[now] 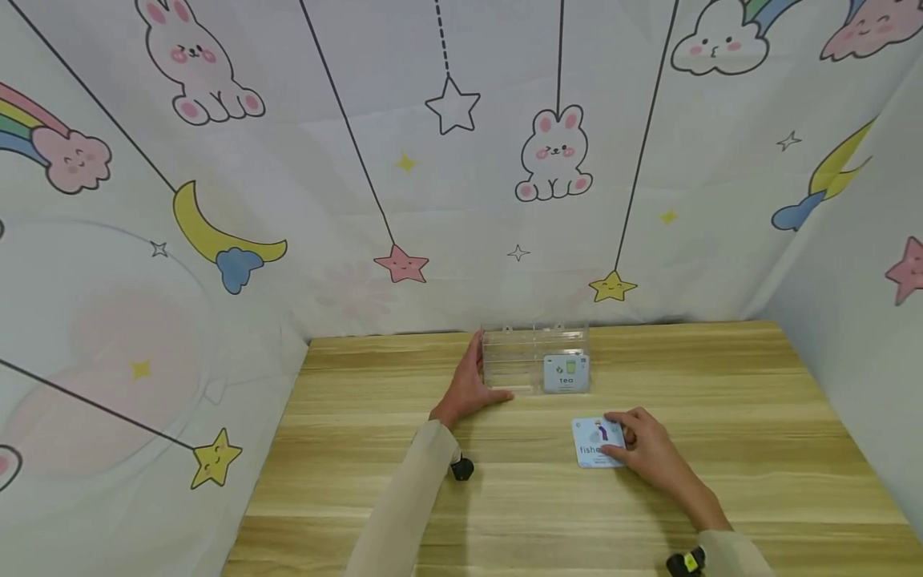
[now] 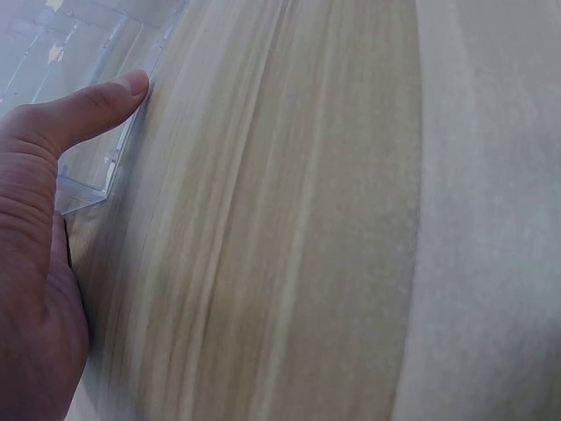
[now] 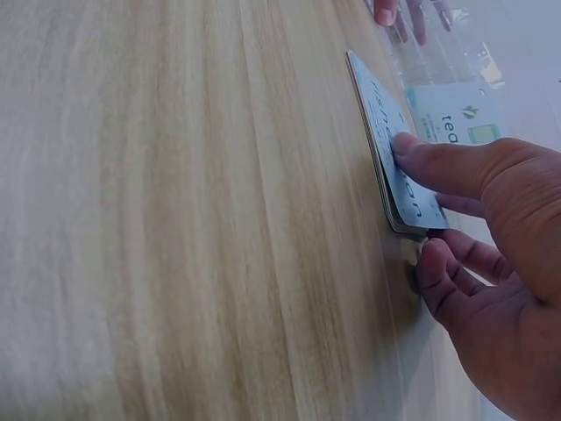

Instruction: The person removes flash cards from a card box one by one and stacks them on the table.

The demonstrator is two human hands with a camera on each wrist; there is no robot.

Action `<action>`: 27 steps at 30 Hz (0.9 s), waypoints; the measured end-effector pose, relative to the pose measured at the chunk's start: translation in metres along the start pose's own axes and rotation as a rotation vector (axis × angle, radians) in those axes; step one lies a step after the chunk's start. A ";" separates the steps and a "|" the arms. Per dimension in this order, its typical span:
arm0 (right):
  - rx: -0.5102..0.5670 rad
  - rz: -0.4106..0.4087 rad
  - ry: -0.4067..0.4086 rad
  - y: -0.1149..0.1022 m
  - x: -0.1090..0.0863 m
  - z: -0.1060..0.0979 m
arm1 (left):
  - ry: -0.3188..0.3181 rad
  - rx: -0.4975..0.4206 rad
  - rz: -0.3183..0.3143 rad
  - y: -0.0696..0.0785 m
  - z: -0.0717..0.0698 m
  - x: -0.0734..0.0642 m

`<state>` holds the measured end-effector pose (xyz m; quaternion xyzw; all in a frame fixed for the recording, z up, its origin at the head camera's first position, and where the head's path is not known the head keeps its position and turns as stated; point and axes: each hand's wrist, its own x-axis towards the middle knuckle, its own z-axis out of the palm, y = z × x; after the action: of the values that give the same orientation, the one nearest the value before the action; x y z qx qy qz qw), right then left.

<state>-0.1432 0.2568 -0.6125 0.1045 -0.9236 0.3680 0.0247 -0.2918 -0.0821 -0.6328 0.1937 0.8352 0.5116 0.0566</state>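
Observation:
A clear plastic case (image 1: pixel 508 365) with compartments stands at the table's back edge. My left hand (image 1: pixel 463 393) grips its left end, the thumb lying along the front edge in the left wrist view. A flash card reading "tea" (image 1: pixel 566 377), with a green drink pictured, sits in the lower right compartment. Nearer to me, my right hand (image 1: pixel 654 450) pinches a small stack of flash cards (image 1: pixel 587 441) by its right side. The top card shows a figure and a word starting "fishe", partly covered by the thumb. In the right wrist view the stack (image 3: pixel 375 123) is tilted, its layered edge showing.
The wood-grain table (image 1: pixel 346 449) reaches back to a white cloth backdrop (image 1: pixel 476 208) printed with rabbits, stars and clouds. More cloth (image 1: pixel 851 353) hangs along the right side. Black wrist cameras (image 1: pixel 463 469) are worn at both sleeves.

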 end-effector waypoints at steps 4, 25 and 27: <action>-0.009 0.011 -0.018 -0.001 0.000 -0.001 | 0.002 -0.001 0.002 -0.001 0.000 0.000; -0.122 -0.031 -0.085 -0.003 0.003 -0.007 | -0.006 -0.001 -0.017 0.002 -0.001 -0.001; -0.122 -0.030 -0.084 -0.003 0.003 -0.007 | -0.006 -0.002 -0.014 0.003 -0.001 -0.001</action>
<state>-0.1461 0.2586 -0.6050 0.1317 -0.9428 0.3061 -0.0022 -0.2901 -0.0819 -0.6300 0.1895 0.8359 0.5113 0.0630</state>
